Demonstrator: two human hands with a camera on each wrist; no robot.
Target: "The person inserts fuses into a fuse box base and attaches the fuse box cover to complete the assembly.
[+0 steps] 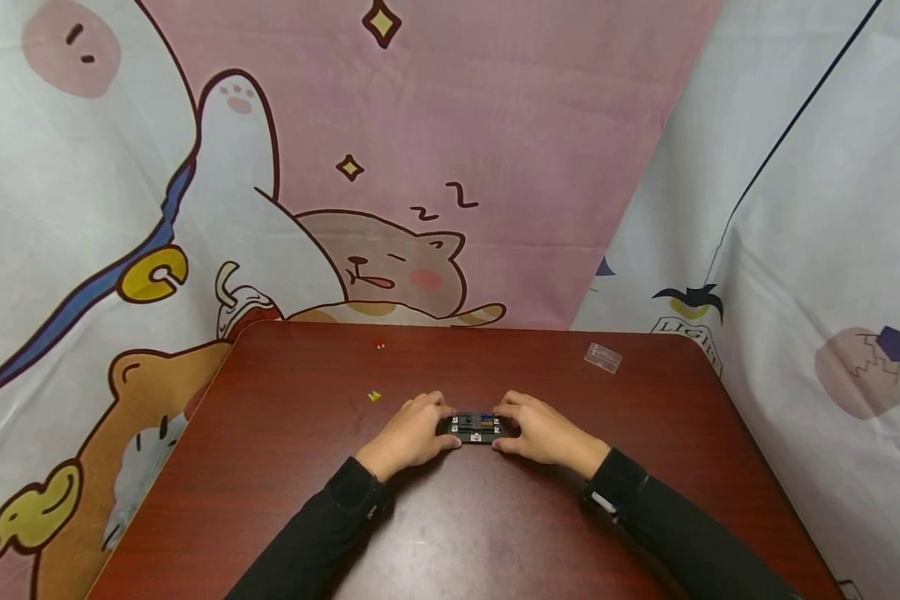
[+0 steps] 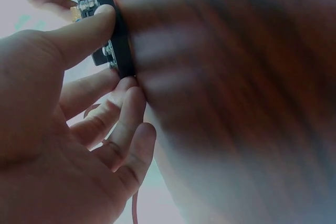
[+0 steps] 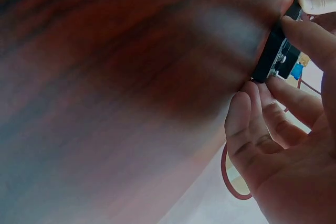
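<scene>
A small black module (image 1: 476, 427) with metal screws lies at the middle of the table, between the two hands. Its base is a dark bar; small blue and orange parts show on top in the right wrist view. My left hand (image 1: 411, 429) pinches the left end between thumb and fingers. At the opposite end my right hand (image 1: 543, 429) grips it the same way. Seen from the left wrist, the black base (image 2: 124, 56) stands close to the tabletop, its end against the fingertips. Fingers hide both ends, so the exact kind of module cannot be told.
Tiny yellow pieces (image 1: 374, 396) lie beyond the left hand, with tiny red bits (image 1: 380, 345) farther back. A clear plastic box (image 1: 603, 357) sits near the back right edge of the brown table (image 1: 457, 542). Printed cloth (image 1: 510, 150) hangs behind the table.
</scene>
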